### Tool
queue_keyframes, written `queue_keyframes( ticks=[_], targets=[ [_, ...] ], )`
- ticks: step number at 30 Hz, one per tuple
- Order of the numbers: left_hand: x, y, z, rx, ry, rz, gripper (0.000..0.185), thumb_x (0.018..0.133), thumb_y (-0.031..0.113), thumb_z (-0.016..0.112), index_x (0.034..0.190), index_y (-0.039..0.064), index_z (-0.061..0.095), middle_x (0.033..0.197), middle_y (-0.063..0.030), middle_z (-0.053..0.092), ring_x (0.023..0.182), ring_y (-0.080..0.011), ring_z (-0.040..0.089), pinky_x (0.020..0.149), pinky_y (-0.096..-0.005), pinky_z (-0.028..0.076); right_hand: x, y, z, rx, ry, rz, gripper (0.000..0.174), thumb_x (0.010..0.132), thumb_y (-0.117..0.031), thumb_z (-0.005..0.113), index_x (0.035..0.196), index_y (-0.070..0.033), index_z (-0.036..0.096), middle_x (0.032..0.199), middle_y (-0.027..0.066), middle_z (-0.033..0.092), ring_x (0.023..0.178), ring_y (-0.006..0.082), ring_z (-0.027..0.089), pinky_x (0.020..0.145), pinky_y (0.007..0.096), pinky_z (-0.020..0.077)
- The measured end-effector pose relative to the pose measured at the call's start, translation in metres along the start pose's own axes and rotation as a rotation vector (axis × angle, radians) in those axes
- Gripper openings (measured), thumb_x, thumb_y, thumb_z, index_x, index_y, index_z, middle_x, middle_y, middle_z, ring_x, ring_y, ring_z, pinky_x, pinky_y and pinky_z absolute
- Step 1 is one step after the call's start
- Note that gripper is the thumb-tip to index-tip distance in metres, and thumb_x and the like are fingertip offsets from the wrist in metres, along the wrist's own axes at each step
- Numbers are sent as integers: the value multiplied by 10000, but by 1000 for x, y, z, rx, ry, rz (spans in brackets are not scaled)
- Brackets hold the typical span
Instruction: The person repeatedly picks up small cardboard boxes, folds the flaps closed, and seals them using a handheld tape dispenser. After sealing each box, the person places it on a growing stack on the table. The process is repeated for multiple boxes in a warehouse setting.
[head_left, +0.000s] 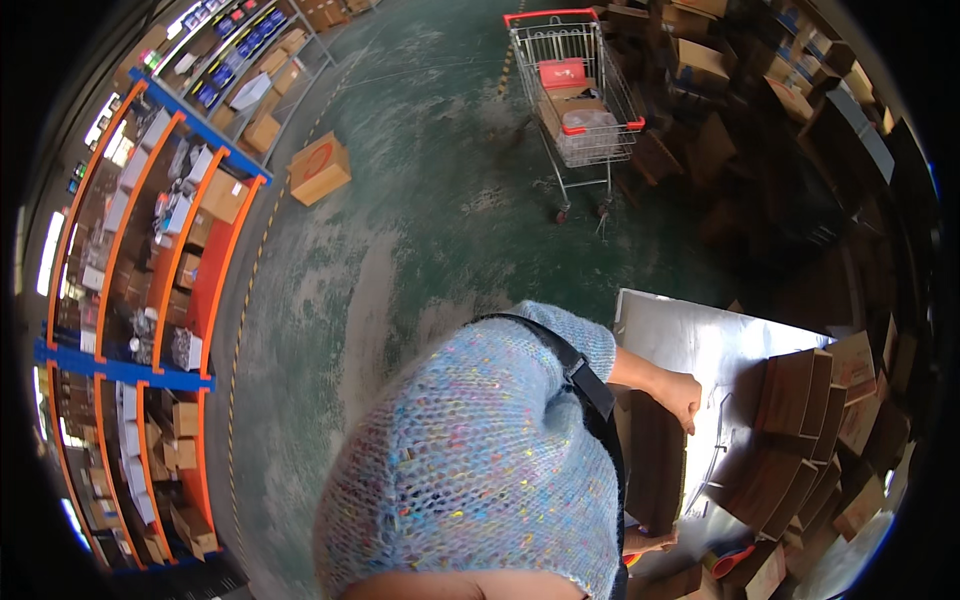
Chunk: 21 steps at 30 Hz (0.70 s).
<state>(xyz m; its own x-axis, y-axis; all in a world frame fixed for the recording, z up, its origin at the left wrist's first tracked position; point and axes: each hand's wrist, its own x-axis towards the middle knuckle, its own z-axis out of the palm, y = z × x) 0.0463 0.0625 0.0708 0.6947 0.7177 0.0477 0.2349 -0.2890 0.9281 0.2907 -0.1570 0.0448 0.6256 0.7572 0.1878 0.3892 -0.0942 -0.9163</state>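
A dark brown cardboard box (658, 465) lies at the edge of a shiny, pale tabletop (656, 322), close against my body. My left hand (679, 399), with its fingers curled, grips the box's upper corner. At the lower end, my right hand (651, 540) holds the box's edge with its fingertips; its wrist is hidden behind my knitted sleeve (487, 450). Beside the box, a thin dark wire-like item (718, 446) lies in the glare on the tabletop. Part of a red and yellow round item (631, 559) shows below my right hand.
Stacked cardboard boxes (795, 394) stand across the tabletop, near a red item (733, 561). A shopping cart (577, 135) holding a carton stands on the green floor. One closed carton (321, 169) sits by orange and blue shelving (217, 285). More boxes (701, 64) fill the dim upper right.
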Motion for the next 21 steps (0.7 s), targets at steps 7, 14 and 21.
queue_keyframes(
  ticks=[7,14,21],
  targets=[
    [-66,37,-10,195,185,-243,529,826,490,737,638,-1,676,557,-154,604,544,-333,601,574,-409,467,13,-18,24,294,-436,-48,673,999,-404,545,1480,29,360,1505,177,414,1365,290,412,1152,403,298],
    [-96,39,10,-49,341,-295,450,996,431,529,989,24,723,906,-221,704,849,-401,672,793,-456,514,-7,-27,1,474,-616,100,721,992,-454,535,1500,18,338,1531,168,390,1403,285,378,1170,400,273],
    [-92,60,-42,-632,-275,-694,823,923,196,704,1574,367,232,1547,-101,351,1288,-218,467,952,-409,499,7,-44,-33,424,-775,141,794,942,-467,607,1555,-76,288,1579,117,352,1488,265,263,1195,391,198]
  ],
)
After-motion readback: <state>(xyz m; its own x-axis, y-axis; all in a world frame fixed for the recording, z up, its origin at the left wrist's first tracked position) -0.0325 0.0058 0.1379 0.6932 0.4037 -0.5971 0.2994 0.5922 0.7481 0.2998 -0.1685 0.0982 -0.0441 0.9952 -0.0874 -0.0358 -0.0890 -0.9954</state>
